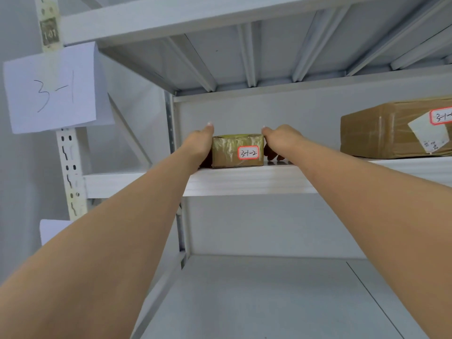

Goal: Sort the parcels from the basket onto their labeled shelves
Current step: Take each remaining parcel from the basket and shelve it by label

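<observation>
— Parcel position?

— Small taped parcel (236,151) sits on the white shelf (244,179), near its front edge, at the left end by the upright. Its red-bordered sticker (248,152) faces out, handwritten, something like "3-1-2".

— Hands?

— Left hand (199,145) is against the parcel's left side, thumb up at the top corner; its fingers go behind the box, so I cannot tell how they lie. Right hand (278,140) is at the right side, fingers curled down beside the box, tips near the shelf surface; whether they press it is unclear.

— Anything else up there?

— Bigger brown box (386,133) on the same shelf, well apart to the right. Paper sign (52,88) reading "3-1" hangs on the left post.
</observation>
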`<state>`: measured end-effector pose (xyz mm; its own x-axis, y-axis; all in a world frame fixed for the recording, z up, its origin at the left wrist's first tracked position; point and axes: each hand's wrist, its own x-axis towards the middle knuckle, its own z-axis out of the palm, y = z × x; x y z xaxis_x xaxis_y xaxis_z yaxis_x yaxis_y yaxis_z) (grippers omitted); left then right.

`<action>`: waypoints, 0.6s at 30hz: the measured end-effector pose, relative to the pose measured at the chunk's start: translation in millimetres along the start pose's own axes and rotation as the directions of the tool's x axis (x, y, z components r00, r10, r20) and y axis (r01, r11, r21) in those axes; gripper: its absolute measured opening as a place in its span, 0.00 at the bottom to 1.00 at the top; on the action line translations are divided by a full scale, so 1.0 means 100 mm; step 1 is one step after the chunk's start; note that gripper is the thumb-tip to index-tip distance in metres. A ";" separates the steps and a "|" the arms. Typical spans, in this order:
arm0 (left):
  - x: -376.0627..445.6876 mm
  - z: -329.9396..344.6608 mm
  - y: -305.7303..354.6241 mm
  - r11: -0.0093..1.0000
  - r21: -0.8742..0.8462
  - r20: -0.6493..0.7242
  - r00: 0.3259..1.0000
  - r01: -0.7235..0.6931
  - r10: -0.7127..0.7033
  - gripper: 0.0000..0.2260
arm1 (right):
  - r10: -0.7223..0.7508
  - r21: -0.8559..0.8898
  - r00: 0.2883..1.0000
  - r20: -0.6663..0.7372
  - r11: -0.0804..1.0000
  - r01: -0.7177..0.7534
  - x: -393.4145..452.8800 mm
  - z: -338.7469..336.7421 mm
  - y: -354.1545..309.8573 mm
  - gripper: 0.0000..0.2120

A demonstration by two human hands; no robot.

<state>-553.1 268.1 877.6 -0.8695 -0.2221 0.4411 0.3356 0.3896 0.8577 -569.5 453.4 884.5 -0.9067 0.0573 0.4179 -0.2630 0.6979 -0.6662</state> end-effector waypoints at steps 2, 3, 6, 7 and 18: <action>0.03 0.02 -0.03 0.997 0.064 -0.036 0.998 -0.040 0.043 0.20 | -0.003 -0.039 1.000 -0.007 0.999 0.002 0.01 0.02 0.00 0.30; 0.02 0.03 -0.04 0.996 0.073 -0.046 0.997 -0.056 0.059 0.20 | -0.002 -0.049 1.000 -0.014 0.999 0.001 0.01 0.02 0.00 0.31; 0.01 0.03 -0.07 0.991 0.089 -0.111 0.987 -0.104 0.114 0.23 | -0.007 -0.020 0.991 -0.132 1.000 0.005 0.00 -0.01 0.03 0.31; -0.01 0.03 -0.07 0.990 0.062 -0.152 0.980 -0.123 0.132 0.23 | -0.014 -0.008 0.979 -0.203 1.000 0.012 -0.01 -0.02 0.03 0.30; -0.94 -0.50 -0.01 0.685 0.668 -0.235 0.791 -0.290 0.565 0.17 | -0.606 -0.304 0.655 -0.451 0.794 0.526 -0.79 0.05 -0.27 0.12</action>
<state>-453.7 243.9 849.0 -0.4136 -0.1657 0.8953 0.2404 0.9285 0.2829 -492.5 426.8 866.1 -0.2853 -0.0635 0.9563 -0.5854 0.8016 -0.1215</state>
